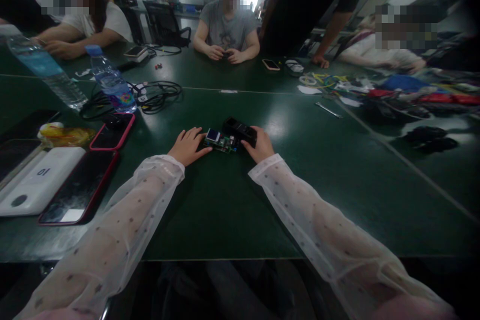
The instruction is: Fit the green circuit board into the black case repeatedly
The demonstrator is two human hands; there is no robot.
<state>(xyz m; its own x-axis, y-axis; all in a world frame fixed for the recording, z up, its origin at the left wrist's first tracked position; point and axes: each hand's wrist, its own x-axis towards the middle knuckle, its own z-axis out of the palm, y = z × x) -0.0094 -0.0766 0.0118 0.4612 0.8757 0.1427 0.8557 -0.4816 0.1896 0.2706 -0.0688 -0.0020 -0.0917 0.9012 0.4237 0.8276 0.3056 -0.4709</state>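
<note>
A small green circuit board point(225, 143) with a little screen point(213, 134) at its left end lies on the dark green table. Just behind it is a black plastic casing point(237, 126) with a window-like opening. My left hand point(188, 147) rests beside the board, fingers stretched out and thumb pointing at its left end; whether the fingertips touch it I cannot tell. The right end of the casing sits in my right hand point(261, 145), with the thumb in front and the fingers behind. That thumb is close to the board's right end.
Left of me lie a red-edged phone point(82, 187), a white power bank point(41, 180) and a pink-cased phone point(112, 132). Two water bottles point(112, 85) and black cables point(161, 95) are behind them. Far right are a tangled wire pile point(405, 90) and a wrench-like tool point(328, 110). Several people sit opposite.
</note>
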